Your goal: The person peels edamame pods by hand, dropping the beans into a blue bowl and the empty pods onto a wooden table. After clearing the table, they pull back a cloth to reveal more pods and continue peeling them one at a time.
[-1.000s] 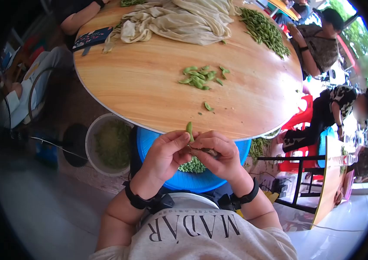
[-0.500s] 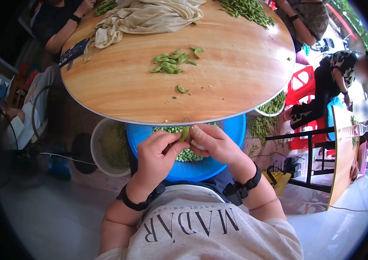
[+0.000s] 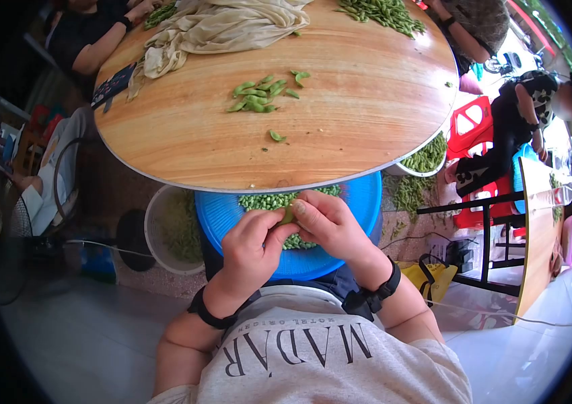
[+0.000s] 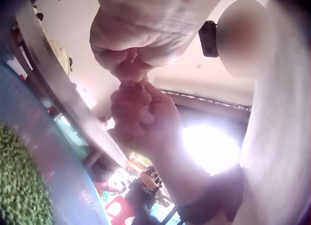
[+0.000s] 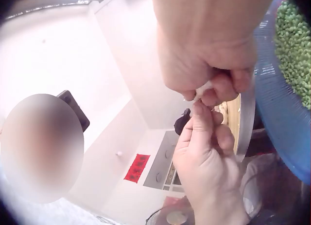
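In the head view a green soybean pod is pinched between both hands, mostly covered by the fingers. My left hand grips one end with thumb and curled fingers. At the other end, the thumb and bent fingers of my right hand press on the pod. Both wrist views show the fingertips meeting, with the left hand below the right hand in the right one. Beneath them is a blue basin holding many shelled green beans.
A round wooden table stands just beyond the basin, bearing loose pods, a bigger pod heap and a beige cloth. White buckets flank it: one at left, one with pods at right. Other people are around.
The pod stood up between the fingertips a second ago; now it lies lower, mostly covered by the fingers. The hands have drawn closer together. The head view has shifted, showing more of the basin.
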Available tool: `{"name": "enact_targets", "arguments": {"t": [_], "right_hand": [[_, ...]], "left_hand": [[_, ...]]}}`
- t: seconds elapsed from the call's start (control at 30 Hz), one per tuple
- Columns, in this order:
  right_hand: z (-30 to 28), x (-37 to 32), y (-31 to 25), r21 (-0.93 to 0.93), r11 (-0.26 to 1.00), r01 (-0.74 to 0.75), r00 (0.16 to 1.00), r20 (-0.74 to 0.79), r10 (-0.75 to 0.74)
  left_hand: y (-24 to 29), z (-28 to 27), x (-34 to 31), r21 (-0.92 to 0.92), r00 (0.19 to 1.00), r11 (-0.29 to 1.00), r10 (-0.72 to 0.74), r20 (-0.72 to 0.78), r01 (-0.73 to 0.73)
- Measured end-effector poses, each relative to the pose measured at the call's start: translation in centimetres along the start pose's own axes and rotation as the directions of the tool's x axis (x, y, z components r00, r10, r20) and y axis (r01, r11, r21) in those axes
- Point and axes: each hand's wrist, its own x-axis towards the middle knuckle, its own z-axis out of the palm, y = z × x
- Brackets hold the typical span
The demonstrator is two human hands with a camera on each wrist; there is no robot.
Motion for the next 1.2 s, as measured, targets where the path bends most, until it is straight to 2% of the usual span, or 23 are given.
{"name": "enact_targets", "arguments": {"t": [0.03,0.07,0.13,0.3,0.33,0.4,0.43,0.5,0.53,0.63,0.67,0.73,0.8,0.9,0.93,0.97,1.0,1.13,1.2], "right_hand": [[0.2,0.0,0.1,-0.014,1.000,0.024,1.000,-0.012,-0.024],[0.4,-0.1,0.1,-0.029,0.998,0.049,0.998,-0.025,-0.049],[0.6,-0.1,0.1,-0.098,0.991,0.095,0.993,-0.055,-0.101],[0.7,-0.1,1.3,-0.375,0.904,0.206,0.963,-0.085,-0.255],[0.5,-0.1,1.5,-0.410,0.884,0.223,0.960,-0.068,-0.273],[0.1,-0.4,1.8,-0.479,0.841,0.251,0.952,-0.034,-0.304],[0.1,-0.5,1.9,-0.450,0.862,0.233,0.959,-0.042,-0.281],[0.1,-0.9,2.2,-0.385,0.903,0.189,0.970,-0.069,-0.232],[-0.3,-0.9,2.5,-0.258,0.956,0.138,0.984,-0.070,-0.161],[-2.1,-0.9,3.4,0.034,0.992,-0.119,0.992,0.039,0.117],[-2.5,-0.9,3.4,-0.032,0.987,-0.155,0.988,0.000,0.155],[-2.5,-0.9,3.1,-0.309,0.950,-0.054,0.991,-0.133,0.013],[-2.1,-1.0,2.2,-0.537,0.843,0.000,0.952,-0.257,-0.164],[-1.1,-0.9,1.2,-0.605,0.736,0.304,0.910,-0.043,-0.411],[-0.8,-0.9,0.6,-0.633,0.716,0.294,0.938,0.047,-0.343],[-0.4,-0.7,0.6,-0.634,0.722,0.276,0.951,0.069,-0.303],[-0.4,-0.7,0.7,-0.608,0.752,0.257,0.960,0.070,-0.271],[-1.0,-0.2,1.2,-0.451,0.886,0.109,0.993,0.084,-0.080],[-1.1,0.0,2.1,-0.335,0.937,0.101,0.994,0.080,-0.078]], "left_hand": [[-0.1,0.1,-0.2,-0.038,0.999,0.998,-0.045,-0.008,0.045],[0.1,0.2,-0.4,-0.161,0.978,0.965,-0.205,0.027,0.207],[0.4,0.5,-0.6,-0.376,0.862,0.778,-0.484,0.150,0.503],[-0.3,1.2,-0.7,-0.643,0.748,0.462,-0.602,0.278,0.611],[-0.5,1.2,-0.7,-0.679,0.721,0.386,-0.620,0.311,0.624],[-0.7,1.3,-0.6,-0.676,0.658,0.312,-0.672,0.339,0.667],[-0.7,1.4,-0.5,-0.675,0.626,0.274,-0.696,0.352,0.685],[-1.1,1.2,-0.7,-0.639,0.614,0.263,-0.669,0.419,0.723],[-1.4,1.0,-0.8,-0.620,0.605,0.257,-0.655,0.453,0.742],[-2.3,0.3,-0.8,-0.522,0.639,0.390,-0.600,0.481,0.759],[-2.5,0.1,-0.9,-0.500,0.659,0.433,-0.548,0.515,0.750],[-2.2,-0.5,-0.8,-0.404,0.663,0.528,-0.545,0.514,0.747],[-2.1,-0.6,-0.9,-0.350,0.687,0.600,-0.537,0.490,0.719],[-1.8,-0.5,-1.5,-0.303,0.747,0.700,-0.501,0.437,0.647],[-1.2,-0.5,-1.3,-0.267,0.766,0.745,-0.473,0.435,0.612],[-0.8,-0.6,-1.2,-0.233,0.785,0.787,-0.443,0.432,0.572],[-0.6,-0.9,-1.2,-0.194,0.794,0.821,-0.415,0.445,0.537],[-0.2,-1.7,-1.3,-0.235,0.816,0.839,-0.348,0.461,0.491],[-0.2,-1.5,-1.5,-0.218,0.836,0.862,-0.335,0.435,0.459]]}}
